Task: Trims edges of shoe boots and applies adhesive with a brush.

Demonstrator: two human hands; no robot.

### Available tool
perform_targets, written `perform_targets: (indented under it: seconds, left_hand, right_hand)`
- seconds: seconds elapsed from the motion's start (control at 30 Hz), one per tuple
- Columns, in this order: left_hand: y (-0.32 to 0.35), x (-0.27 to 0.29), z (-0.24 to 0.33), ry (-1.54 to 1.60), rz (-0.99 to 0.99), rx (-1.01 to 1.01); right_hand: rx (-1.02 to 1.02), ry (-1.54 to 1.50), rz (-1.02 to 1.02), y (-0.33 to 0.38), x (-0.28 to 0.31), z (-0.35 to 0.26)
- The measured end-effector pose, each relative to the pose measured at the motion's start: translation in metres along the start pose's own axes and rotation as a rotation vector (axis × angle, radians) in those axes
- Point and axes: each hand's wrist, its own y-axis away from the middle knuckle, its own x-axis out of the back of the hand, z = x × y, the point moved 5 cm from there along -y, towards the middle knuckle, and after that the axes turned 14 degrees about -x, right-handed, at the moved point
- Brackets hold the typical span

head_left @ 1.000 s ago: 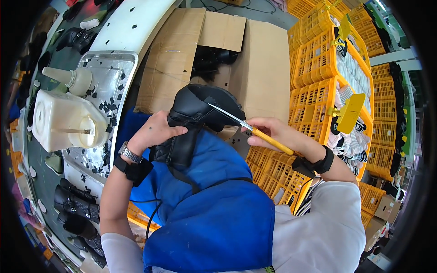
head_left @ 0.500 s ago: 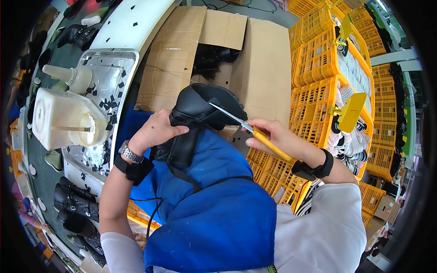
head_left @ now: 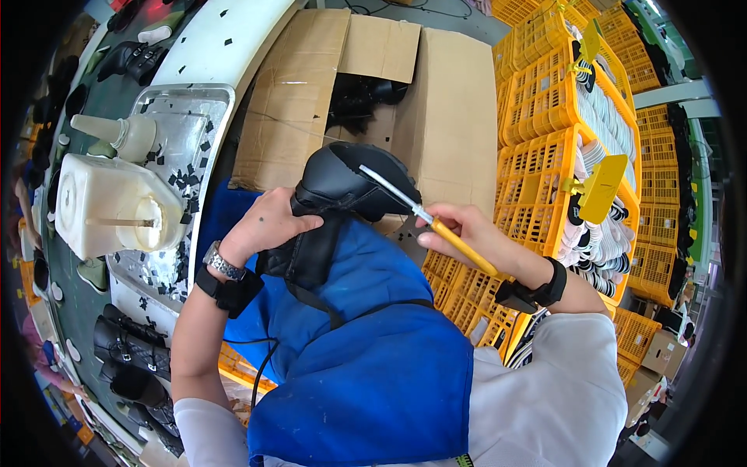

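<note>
Yellow-handled tool (head_left: 467, 250) tilts slightly farther over the black boot (head_left: 334, 183), new spot now; right hand (head_left: 478, 233) pinches it, left hand (head_left: 270, 224) clamps the boot.

Shoe workshop: lined-up boots (head_left: 128, 348), stacked crates (head_left: 537, 97)

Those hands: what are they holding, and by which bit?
The left hand holds a black boot near its ankle bend; the right hand holds a tool by its yellow handle, near the metal rod.
</note>
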Motion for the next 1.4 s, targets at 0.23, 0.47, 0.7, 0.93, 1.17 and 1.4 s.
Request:
perform_targets:
  seconds: [0.23, 0.47, 0.7, 0.93, 1.17, 1.4]
  left_hand:
    - [0.010, 0.003, -0.001, 0.085, 0.040, -0.087]
    - [0.058, 0.033, 0.027, 0.123, 0.233, -0.443]
    - [0.069, 0.022, 0.016, 0.292, 0.092, -0.415]
    - [0.074, 0.024, 0.023, 0.603, 0.173, -0.315]
    - [0.072, 0.019, 0.010, 0.663, 0.177, -0.370]
    - [0.073, 0.012, 0.010, 0.544, 0.132, -0.292]
  right_hand:
    - [-0.018, -0.001, 0.176, -0.013, 0.047, 0.012]
    - [0.061, 0.125, 0.395, -0.021, 0.065, 0.020]
    - [0.446, 0.438, 0.432, 0.001, 0.042, -0.014]
    - [0.480, 0.486, 0.156, 0.025, 0.020, -0.039]
    - [0.498, 0.548, 0.300, 0.032, 0.013, -0.040]
    - [0.572, 0.753, 0.419, 0.035, 0.003, -0.049]
